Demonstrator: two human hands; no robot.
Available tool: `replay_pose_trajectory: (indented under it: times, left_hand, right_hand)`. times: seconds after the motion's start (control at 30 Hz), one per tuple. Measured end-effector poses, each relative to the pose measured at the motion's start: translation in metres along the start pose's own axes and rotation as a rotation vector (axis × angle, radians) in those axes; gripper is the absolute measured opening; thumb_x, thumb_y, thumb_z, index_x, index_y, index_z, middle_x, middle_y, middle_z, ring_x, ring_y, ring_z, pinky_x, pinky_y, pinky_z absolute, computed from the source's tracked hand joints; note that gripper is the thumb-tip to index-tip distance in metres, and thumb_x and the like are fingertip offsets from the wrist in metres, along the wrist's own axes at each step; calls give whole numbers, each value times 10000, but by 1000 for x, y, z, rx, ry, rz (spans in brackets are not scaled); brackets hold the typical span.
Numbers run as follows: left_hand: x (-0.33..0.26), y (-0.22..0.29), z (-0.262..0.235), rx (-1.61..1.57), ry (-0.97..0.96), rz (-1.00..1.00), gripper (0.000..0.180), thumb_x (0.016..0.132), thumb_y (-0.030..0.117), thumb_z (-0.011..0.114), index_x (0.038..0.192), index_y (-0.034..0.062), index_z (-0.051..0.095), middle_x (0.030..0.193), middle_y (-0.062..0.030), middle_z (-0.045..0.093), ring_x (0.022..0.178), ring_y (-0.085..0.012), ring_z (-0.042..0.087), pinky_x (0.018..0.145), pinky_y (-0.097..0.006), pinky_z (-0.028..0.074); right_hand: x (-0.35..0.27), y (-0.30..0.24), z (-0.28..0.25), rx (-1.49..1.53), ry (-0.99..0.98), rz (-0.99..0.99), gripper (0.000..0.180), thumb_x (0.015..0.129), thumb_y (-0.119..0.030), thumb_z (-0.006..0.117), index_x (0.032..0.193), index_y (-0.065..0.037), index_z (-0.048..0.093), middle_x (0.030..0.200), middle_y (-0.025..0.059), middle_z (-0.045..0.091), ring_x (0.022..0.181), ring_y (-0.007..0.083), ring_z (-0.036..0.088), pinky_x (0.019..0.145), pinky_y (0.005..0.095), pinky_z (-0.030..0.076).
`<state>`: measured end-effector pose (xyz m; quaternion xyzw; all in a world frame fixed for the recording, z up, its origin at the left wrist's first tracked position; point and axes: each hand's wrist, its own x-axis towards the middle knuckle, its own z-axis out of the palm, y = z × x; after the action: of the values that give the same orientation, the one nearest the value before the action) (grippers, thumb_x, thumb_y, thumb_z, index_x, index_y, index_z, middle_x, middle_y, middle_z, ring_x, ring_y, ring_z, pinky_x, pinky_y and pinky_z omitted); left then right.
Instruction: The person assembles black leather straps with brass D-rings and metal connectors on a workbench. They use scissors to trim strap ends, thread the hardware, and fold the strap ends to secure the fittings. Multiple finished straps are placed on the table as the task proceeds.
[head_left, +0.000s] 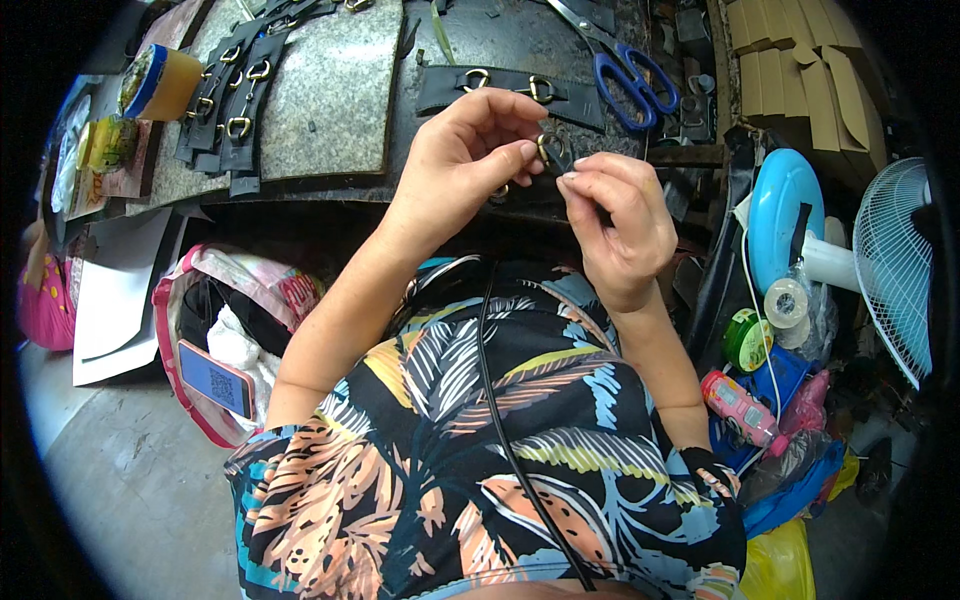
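Between my two hands is a short black strap piece (560,158) with a small brass-coloured ring (543,150) at its end. My left hand (465,150) pinches the ring end between thumb and fingers. The fingertips of my right hand (625,220) are closed on the strap's other end. Just beyond them, a wide black strap (512,92) with brass-coloured D-rings lies flat on the dark worktop. Blue-handled scissors (630,85) rest at its right end. My fingers partly hide the small piece.
More black straps with D-rings (235,100) lie on a speckled slab (335,90) at left, beside a glue jar (165,82). A phone (215,378) sits on a bag below the bench. At right stand a fan (890,260), cardboard pieces (800,80) and a pink bottle (742,410).
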<state>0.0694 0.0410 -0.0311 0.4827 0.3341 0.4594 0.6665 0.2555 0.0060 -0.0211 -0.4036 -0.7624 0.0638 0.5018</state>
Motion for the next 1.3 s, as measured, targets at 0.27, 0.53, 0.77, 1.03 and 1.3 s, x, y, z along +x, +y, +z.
replay_pose_trajectory:
  times: [0.27,0.53,0.77,1.03,1.3]
  left_hand:
    - [5,-2,-6,-57,-3,-1,272,989,20,569,1253,-42,588,1092,-121,666,960,-181,695,874,-317,589]
    - [6,-6,-8,-129,10,-16,288,968,12,618,1251,-32,587,1069,-104,681,931,-168,687,856,-301,572]
    - [-2,-8,6,220,19,94,275,880,-22,731,1144,-5,655,1013,-43,665,919,-94,640,824,-253,544]
    - [-2,-9,2,-1,53,54,265,950,23,691,1202,-3,614,1037,-24,651,907,-79,637,817,-239,532]
    - [3,-9,1,-252,129,31,255,949,27,685,1188,-8,602,1017,-54,657,890,-126,658,804,-281,558]
  right_hand:
    - [6,10,-2,-28,3,125,203,795,67,774,958,-26,696,919,117,680,818,263,678,726,338,552]
    - [7,20,-7,201,100,413,156,859,104,689,985,15,706,935,85,679,819,157,646,755,277,527]
    - [26,28,-7,217,12,437,160,878,104,643,1007,21,685,931,72,659,840,141,634,783,267,516]
    - [62,38,14,208,-144,339,210,892,80,663,1078,13,734,962,92,691,874,177,665,796,292,527]
    - [59,38,17,431,-132,464,135,922,71,652,1033,52,725,965,85,692,896,161,687,785,265,569]
